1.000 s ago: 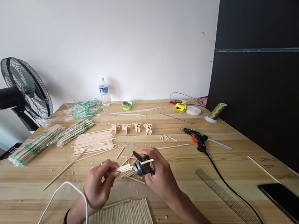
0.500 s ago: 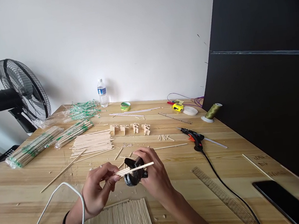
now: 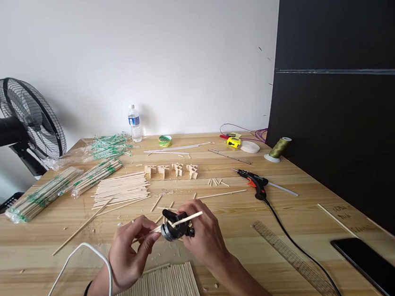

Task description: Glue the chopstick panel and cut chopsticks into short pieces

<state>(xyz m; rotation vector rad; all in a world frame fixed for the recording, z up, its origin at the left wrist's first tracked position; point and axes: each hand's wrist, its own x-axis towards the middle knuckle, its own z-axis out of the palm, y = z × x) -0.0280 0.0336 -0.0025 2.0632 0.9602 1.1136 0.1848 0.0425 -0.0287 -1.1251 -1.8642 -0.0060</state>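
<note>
Thin wooden sticks are pinched between the thumb and fingers of my left hand. My right hand is wrapped round a black hand cutter, its rounded jaw close to my left fingertips. The sticks run into the jaws, and one stick pokes out past them to the right. My right fingers and the tool hide part of the grip. Below my hands lies a mat of sticks set side by side.
A row of loose sticks and small stick assemblies lie farther back. On the right are a glue gun, a ruler and a phone. A white cable crosses near my left wrist.
The cutter's rounded jaw has swung up closer round the sticks, narrowing its gap. My left hand stays at nearly the same spot, still pinching the sticks.
</note>
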